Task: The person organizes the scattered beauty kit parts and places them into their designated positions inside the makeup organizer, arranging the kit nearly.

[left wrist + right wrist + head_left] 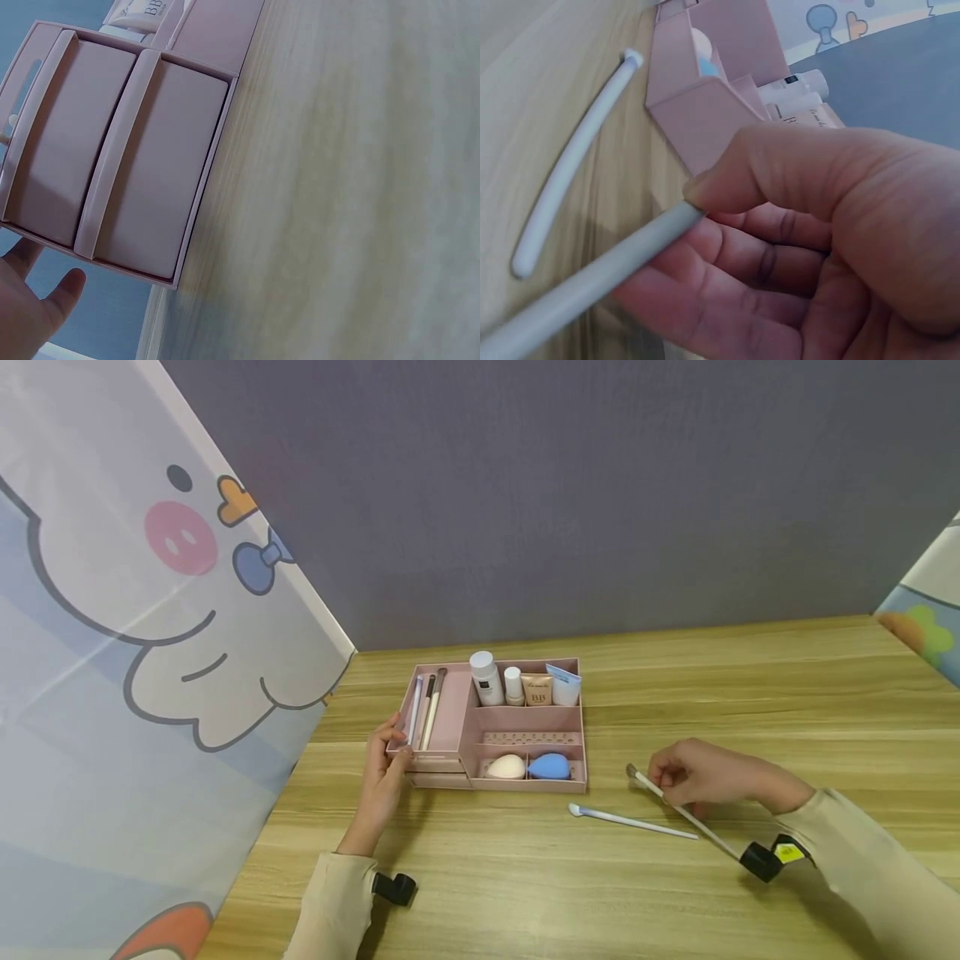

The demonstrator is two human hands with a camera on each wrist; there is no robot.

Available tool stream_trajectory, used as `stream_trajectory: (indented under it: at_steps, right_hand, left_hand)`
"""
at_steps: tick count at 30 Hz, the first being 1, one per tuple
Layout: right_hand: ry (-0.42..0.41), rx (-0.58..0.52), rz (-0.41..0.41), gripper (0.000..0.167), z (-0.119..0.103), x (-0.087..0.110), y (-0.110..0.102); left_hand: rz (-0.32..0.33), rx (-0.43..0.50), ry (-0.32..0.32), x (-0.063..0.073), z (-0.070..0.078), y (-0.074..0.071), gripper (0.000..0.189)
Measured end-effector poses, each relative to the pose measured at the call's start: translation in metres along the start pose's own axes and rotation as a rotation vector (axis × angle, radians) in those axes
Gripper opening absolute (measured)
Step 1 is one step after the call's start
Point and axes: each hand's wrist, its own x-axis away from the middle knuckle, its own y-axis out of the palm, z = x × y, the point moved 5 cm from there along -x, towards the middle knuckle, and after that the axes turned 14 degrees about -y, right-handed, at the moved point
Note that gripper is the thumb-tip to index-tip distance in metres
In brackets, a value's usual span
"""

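Observation:
My right hand (708, 772) pinches a makeup brush (708, 831) by its white handle between thumb and fingers, over the table right of the pink organizer (528, 786). Its small brown bristle head points up and left; in the right wrist view only the pale handle (592, 281) shows. A second white brush (633, 821) lies on the table in front of the organizer. At the organizer's left side, my left hand (381, 777) rests with fingers on the wall and its thumb near the front corner. Several brushes (431, 718) lie in the organizer's top left tray.
The organizer's back compartment holds a white bottle (487, 683), a small white-capped bottle (513, 685), a BB tube (537, 690) and a blue-white tube (565, 685). A cream sponge (507, 767) and a blue sponge (550, 767) sit in front. Two drawers (161, 165) face forward.

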Motion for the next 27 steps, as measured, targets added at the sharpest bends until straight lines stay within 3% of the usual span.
stream_trajectory:
  at_steps: [9, 18, 27]
  right_hand:
    - [-0.016, -0.119, 0.057, 0.014, -0.005, -0.006, -0.001]
    - [0.014, -0.209, 0.177, 0.023, 0.0, -0.013, -0.005]
    - [-0.021, -0.31, 0.26, 0.028, -0.004, -0.021, -0.005]
  left_hand:
    - [-0.011, 0.014, -0.003, 0.0, -0.001, 0.0, 0.019]
    - [-0.019, 0.016, -0.013, 0.0, -0.001, 0.0, 0.018]
    - [-0.011, 0.004, -0.017, 0.0, -0.001, 0.0, 0.018]
